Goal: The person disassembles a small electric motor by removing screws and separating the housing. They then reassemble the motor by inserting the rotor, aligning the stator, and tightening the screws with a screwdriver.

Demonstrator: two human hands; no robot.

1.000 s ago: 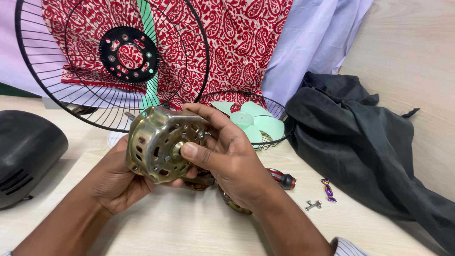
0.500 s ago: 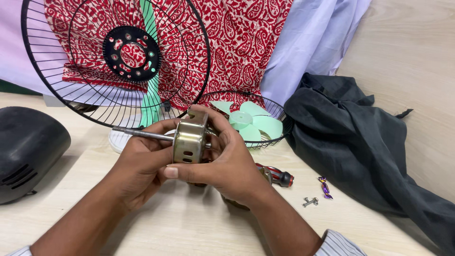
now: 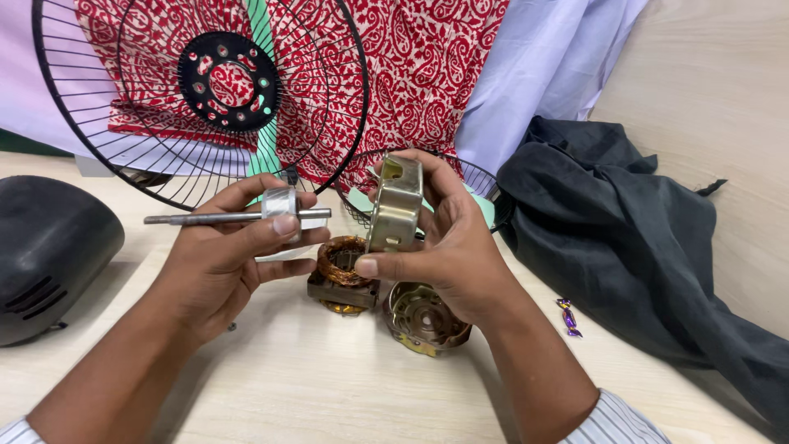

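Rotor with steel shaft [image 3: 238, 216] held level above surface [image 3: 288, 386], left hand [image 3: 218, 263] fingers closed round rotor drum. Metal motor end cover [image 3: 396, 204] upright on edge, pinched by right hand [image 3: 448, 247] fingers. Below hands on surface: copper-wound stator [image 3: 342, 275], second end cover [image 3: 423, 316] beside it. Black wire fan guard [image 3: 197, 90] leans behind; black motor housing [image 3: 49, 247] at left; dark cloth [image 3: 641, 238] at right, wrapped candy [image 3: 568, 317] near it.

Fan grille [image 3: 82, 123] black; cloth [image 3: 411, 74] red, white paisley; motor cover [image 3: 396, 201] brassy; winding [image 3: 341, 261] copper; jacket [image 3: 633, 238] dark grey; sweet [image 3: 568, 316] purple.
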